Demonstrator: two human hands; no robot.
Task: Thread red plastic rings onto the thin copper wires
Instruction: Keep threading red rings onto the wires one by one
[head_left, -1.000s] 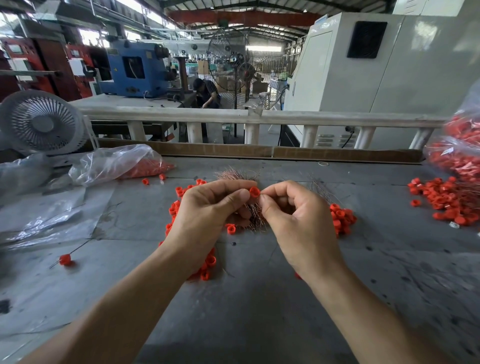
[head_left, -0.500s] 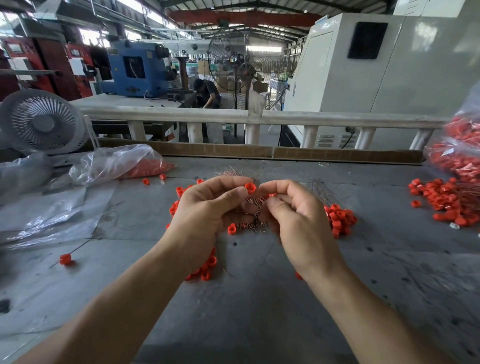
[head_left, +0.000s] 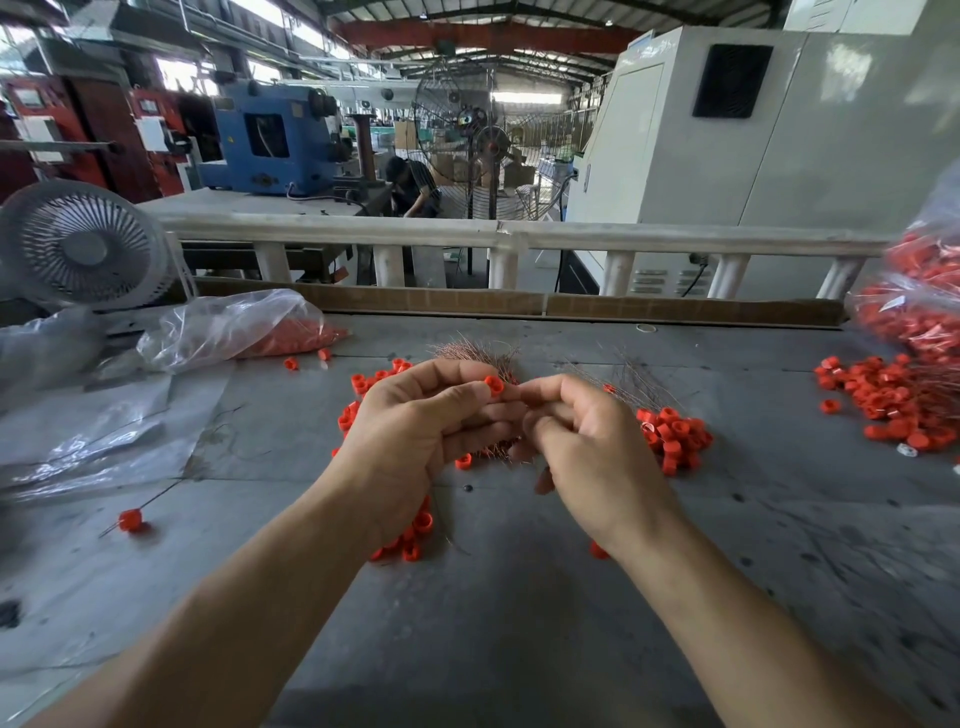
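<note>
Fingers (head_left: 480, 397) of the left hand (head_left: 415, 441) pinch a red ring (head_left: 494, 385); right hand's (head_left: 587, 447) curl, contents unclear. Loose rings (head_left: 675, 434) beside it remain unthreaded.

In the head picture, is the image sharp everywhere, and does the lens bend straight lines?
Head view: the hands and the ring pinched by the left hand are sharp. The bag at the right edge and the plastic at the left edge are smeared. The railing bows, a wide-angle effect. Daylight is soft and shadows on the table are faint. Thin wires are hard to resolve.
</note>
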